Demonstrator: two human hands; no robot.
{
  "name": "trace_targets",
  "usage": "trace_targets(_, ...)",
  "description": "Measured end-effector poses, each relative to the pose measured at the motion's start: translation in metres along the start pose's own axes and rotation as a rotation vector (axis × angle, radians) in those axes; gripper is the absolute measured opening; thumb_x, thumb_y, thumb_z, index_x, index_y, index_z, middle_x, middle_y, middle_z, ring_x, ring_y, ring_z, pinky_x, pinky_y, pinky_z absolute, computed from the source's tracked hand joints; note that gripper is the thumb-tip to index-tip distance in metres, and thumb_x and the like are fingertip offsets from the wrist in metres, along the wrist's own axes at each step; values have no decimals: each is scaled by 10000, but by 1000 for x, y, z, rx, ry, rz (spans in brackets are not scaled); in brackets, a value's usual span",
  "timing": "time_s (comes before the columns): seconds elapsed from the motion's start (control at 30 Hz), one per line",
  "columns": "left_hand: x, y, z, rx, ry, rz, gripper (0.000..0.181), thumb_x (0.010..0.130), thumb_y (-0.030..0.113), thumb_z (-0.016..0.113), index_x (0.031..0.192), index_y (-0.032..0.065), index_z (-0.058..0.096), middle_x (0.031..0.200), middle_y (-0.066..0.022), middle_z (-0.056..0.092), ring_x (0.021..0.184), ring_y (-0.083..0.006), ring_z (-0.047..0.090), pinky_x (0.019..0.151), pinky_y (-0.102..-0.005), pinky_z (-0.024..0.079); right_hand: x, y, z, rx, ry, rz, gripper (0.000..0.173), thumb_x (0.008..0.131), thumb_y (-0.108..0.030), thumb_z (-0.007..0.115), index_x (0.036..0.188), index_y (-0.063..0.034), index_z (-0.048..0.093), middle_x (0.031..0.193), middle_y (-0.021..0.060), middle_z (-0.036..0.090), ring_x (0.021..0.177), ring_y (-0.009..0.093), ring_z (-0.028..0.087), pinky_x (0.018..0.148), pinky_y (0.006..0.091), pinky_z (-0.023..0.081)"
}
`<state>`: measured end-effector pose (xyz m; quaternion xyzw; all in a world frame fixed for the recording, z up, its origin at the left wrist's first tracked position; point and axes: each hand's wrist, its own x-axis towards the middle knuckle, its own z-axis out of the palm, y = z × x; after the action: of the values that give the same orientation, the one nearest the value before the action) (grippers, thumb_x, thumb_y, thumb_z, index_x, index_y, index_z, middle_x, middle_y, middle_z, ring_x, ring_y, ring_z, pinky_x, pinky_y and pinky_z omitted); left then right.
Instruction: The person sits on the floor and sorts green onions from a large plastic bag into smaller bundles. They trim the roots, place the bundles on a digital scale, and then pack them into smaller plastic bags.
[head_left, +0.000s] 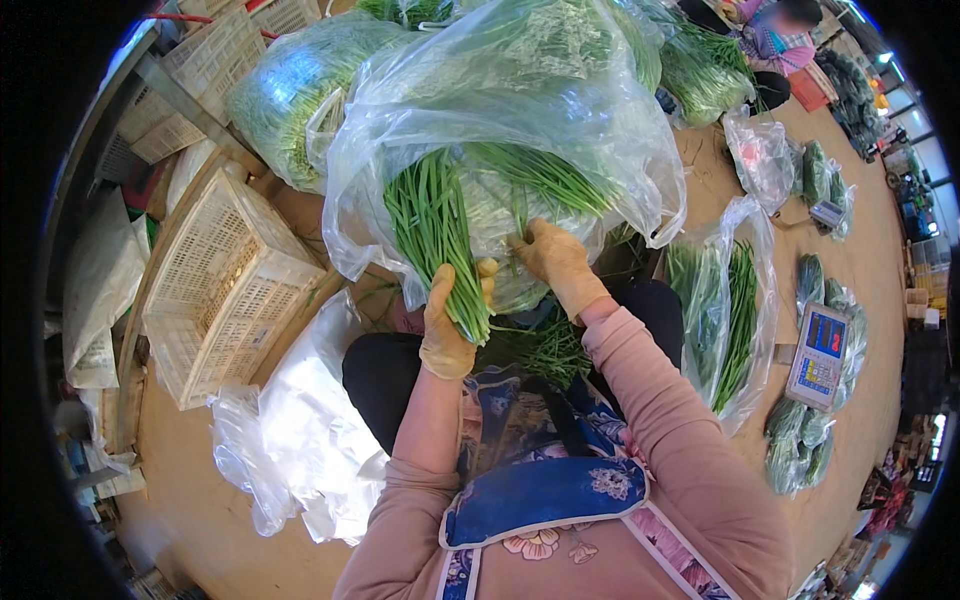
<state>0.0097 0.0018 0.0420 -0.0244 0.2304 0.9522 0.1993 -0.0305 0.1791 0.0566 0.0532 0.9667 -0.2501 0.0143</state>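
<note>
My left hand, in a tan glove, grips a thick bundle of green chives near its cut ends, leaves pointing up and away. To its right, my gloved right hand pinches a few thin chive leaves between thumb and fingers. Both hands are at the mouth of a large clear plastic bag packed with greens. Inside its opening lies another sheaf of chives. Loose green leaves lie below my hands, between my knees.
White plastic crates and shiny plastic bags are on the left. At right stand an open bag of chives, a digital scale and several bagged bundles. Another person sits at the upper right.
</note>
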Motion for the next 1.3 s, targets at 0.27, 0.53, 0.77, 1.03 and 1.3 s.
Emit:
trace_targets(0.27, 6, -5, 11, -19, -8, -42, 460, 868, 292, 559, 1242, 34, 484, 1107, -188, 613, 903, -191, 621, 748, -293, 527, -54, -8, -1, 185, -53, -421, 196, 858, -244, 556, 815, -54, 578, 748, 167, 607, 699, 373, 590, 607, 449, 462)
trace_targets(0.53, -6, -6, -7, 112, 16, -143, 435, 825, 286, 597, 1172, 29, 542, 1064, -149, 632, 907, -207, 620, 774, -324, 504, -65, -12, -27, 75, -169, -359, 254, 869, -302, 519, 872, -71, 624, 775, 169, 623, 757, 355, 602, 670, 447, 475)
trace_targets(0.77, -5, -18, -11, 9, 30, -130, 457, 819, 233, 605, 1211, 19, 508, 1114, -151, 601, 1061, -261, 567, 932, -369, 455, -72, -27, -2, 8, 110, -410, 287, 873, -310, 538, 741, -57, 566, 713, 147, 607, 683, 340, 600, 585, 432, 469)
trace_targets(1.03, -25, -11, 2, 85, -106, -160, 425, 818, 326, 603, 1087, 2, 545, 1163, -198, 566, 1109, -286, 534, 978, -414, 406, -83, -33, -29, 379, -493, -223, 310, 907, -335, 486, 877, -55, 616, 731, 152, 630, 687, 323, 618, 637, 416, 484)
trace_targets(1.3, -28, -14, -20, 163, -179, -219, 435, 710, 231, 644, 1061, 2, 532, 874, -96, 591, 777, -232, 586, 756, -382, 497, -85, -34, -72, 778, -733, 184, 418, 895, -458, 509, 890, -65, 652, 677, 48, 659, 589, 127, 585, 571, 290, 470)
